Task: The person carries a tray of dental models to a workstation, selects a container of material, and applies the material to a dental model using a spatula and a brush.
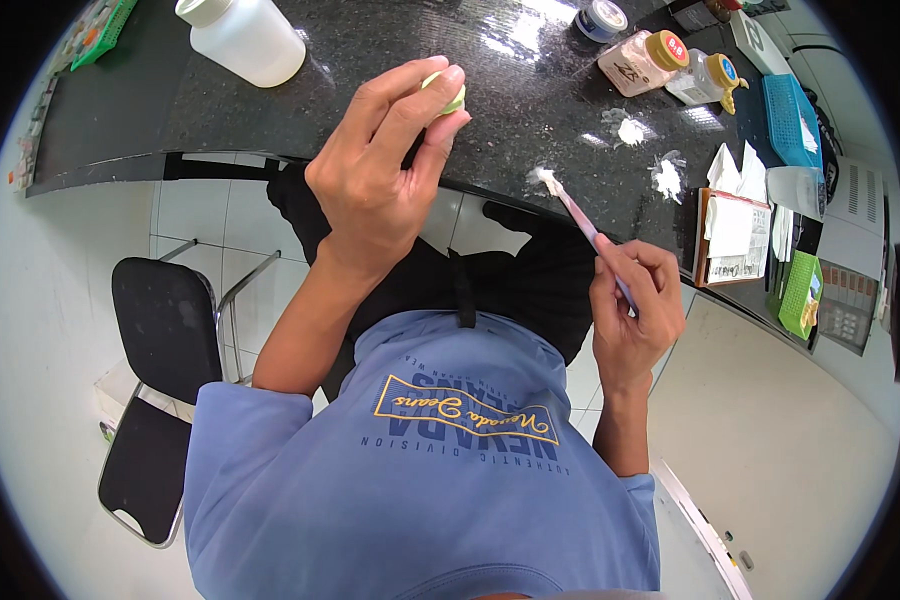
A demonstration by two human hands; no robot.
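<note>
My left hand (380, 170) is raised over the front edge of the black speckled counter (390, 30), thumb and fingers pinching a small yellow-green piece (457, 104). The fingers cover much of that piece, so its kind is unclear. To the right, my right hand (638, 300) grips a slim pink-and-purple toothbrush-like tool (588, 226). Its far end is coated in white and reaches a small white smear (540, 173) near the counter's edge. Two heaps of white powder, one farther back (631, 131) and one nearer (667, 178), lie right of the tool.
A white plastic bottle (250, 45) stands at the back left. Jars with orange-gold lids (666, 50) and a small round tub (601, 20) are at the back right. Farther right are a blue basket (790, 120), papers (735, 225) and a green tray (798, 290). A black chair (165, 320) stands left.
</note>
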